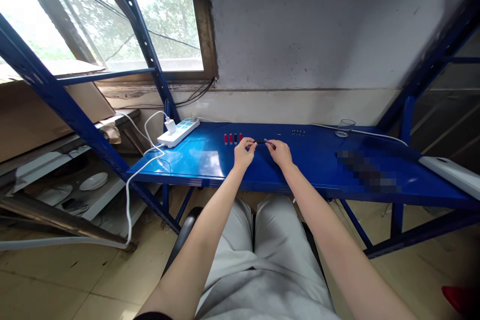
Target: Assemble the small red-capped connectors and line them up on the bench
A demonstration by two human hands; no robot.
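Both my hands are over the blue metal shelf [210, 160] in front of me. My left hand [243, 152] and my right hand [279, 152] are closed in pinches on the two ends of a small dark rod-like part [260, 142] held between them just above the surface. Just left of my left hand stands a short row of small red and black pieces [232, 138]. A little right of my right hand lies a cluster of several tiny dark parts [298, 132].
A white power strip [178, 131] with a plugged charger and white cables lies at the shelf's left back. A clear glass [345, 127] stands at the back right, a white object [450, 172] at the far right. Blue rack posts frame both sides; plates [93, 180] sit lower left.
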